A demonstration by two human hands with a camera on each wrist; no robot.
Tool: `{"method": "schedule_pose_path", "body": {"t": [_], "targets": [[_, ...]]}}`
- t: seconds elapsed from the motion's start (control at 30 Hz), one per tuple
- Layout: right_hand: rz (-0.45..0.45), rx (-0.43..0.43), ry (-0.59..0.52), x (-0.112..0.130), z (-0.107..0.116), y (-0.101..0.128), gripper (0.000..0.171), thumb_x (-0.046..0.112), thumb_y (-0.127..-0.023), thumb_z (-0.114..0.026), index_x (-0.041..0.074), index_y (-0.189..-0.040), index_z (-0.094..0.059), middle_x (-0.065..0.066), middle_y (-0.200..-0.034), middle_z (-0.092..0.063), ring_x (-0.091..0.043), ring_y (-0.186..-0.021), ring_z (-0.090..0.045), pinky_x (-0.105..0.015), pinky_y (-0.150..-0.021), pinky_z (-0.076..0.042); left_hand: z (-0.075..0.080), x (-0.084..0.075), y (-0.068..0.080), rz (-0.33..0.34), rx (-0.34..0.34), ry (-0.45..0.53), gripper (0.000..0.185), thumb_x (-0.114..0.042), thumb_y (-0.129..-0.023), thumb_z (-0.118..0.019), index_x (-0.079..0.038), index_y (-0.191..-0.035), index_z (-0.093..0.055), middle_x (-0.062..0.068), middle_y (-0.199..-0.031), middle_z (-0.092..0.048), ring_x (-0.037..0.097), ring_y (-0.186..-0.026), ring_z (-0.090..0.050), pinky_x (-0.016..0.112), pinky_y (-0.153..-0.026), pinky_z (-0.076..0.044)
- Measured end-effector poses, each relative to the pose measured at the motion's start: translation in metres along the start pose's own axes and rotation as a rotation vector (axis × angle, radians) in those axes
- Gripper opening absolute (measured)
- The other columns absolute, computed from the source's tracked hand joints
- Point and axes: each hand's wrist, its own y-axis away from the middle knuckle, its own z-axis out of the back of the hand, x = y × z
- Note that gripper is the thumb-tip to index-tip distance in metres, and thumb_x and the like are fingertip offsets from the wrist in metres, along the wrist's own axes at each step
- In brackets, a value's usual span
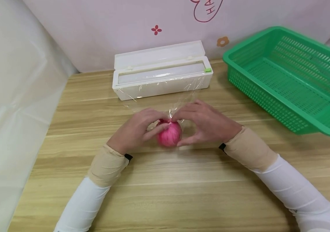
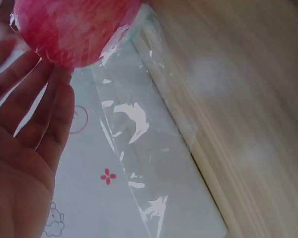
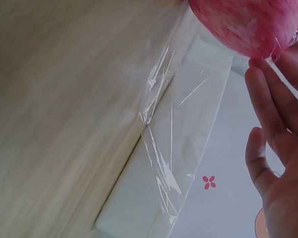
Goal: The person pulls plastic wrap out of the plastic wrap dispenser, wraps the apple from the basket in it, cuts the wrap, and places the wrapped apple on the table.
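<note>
A pinkish-red streaked apple (image 1: 169,136) is between both hands over the wooden table, with clear cling film (image 2: 134,119) around its far side. My left hand (image 1: 138,129) grips it from the left, thumb across the top front and fingers behind. From the right, my right hand (image 1: 206,124) holds it with fingertips at the top and thumb low on the side. The film stretches from the apple back to a white cling film dispenser (image 1: 165,86) with its lid raised. Both wrist views show the apple (image 3: 253,25) at the top, fingertips against it.
A green plastic basket (image 1: 272,93) stands at the right rear of the wooden table (image 1: 165,196). Behind the dispenser rises a pale backdrop (image 1: 118,25) with printed flowers. White sheeting (image 1: 11,96) hangs along the left side.
</note>
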Motion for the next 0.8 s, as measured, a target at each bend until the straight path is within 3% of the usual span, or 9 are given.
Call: {"method": "schedule_pose_path", "body": {"t": [0.1,0.23,0.37,0.6,0.8], "targets": [[-0.032,0.018,0.029,0.000,-0.001,0.001,0.074,0.051,-0.068,-0.098,0.011,-0.125,-0.073,-0.003,-0.121,-0.077,-0.022,-0.117,-0.070,-0.047,-0.104,-0.049,0.002,0.004,0.003,0.020,0.045,0.005,0.043,-0.036,-0.095,-0.081,-0.013,-0.130,-0.072,-0.002,-0.126,-0.075,0.014,-0.117,-0.068,0.036,-0.106,-0.056],[-0.099,0.050,0.035,-0.001,-0.002,0.001,0.072,0.047,-0.072,-0.097,0.012,-0.130,-0.073,-0.004,-0.122,-0.078,-0.024,-0.119,-0.070,-0.050,-0.106,-0.049,0.004,0.005,0.005,0.036,0.102,-0.014,0.071,-0.050,-0.081,-0.090,-0.014,-0.137,-0.068,0.000,-0.140,-0.069,0.017,-0.129,-0.065,0.040,-0.111,-0.054],[-0.158,0.082,0.002,-0.002,-0.003,0.000,0.068,0.045,-0.076,-0.095,0.013,-0.132,-0.072,-0.004,-0.124,-0.077,-0.024,-0.120,-0.071,-0.052,-0.108,-0.050,0.005,0.004,0.007,0.081,0.146,-0.010,0.088,-0.050,-0.071,-0.097,-0.012,-0.143,-0.063,0.003,-0.149,-0.058,0.021,-0.135,-0.059,0.043,-0.113,-0.054],[-0.198,0.127,-0.094,-0.011,-0.006,-0.001,0.062,0.041,-0.086,-0.089,0.011,-0.136,-0.071,-0.003,-0.123,-0.077,-0.019,-0.116,-0.072,-0.047,-0.104,-0.054,-0.001,0.010,0.007,0.095,0.141,-0.091,0.088,-0.045,-0.068,-0.100,-0.012,-0.142,-0.065,0.004,-0.137,-0.053,0.020,-0.128,-0.050,0.040,-0.107,-0.054],[-0.237,0.164,-0.116,-0.013,-0.007,-0.002,0.060,0.042,-0.092,-0.083,0.010,-0.140,-0.068,-0.003,-0.124,-0.075,-0.019,-0.117,-0.070,-0.043,-0.106,-0.056,-0.003,0.011,0.005,0.154,0.128,-0.120,0.077,-0.042,-0.078,-0.094,-0.011,-0.141,-0.063,0.003,-0.132,-0.059,0.019,-0.121,-0.057,0.038,-0.103,-0.056]]}}
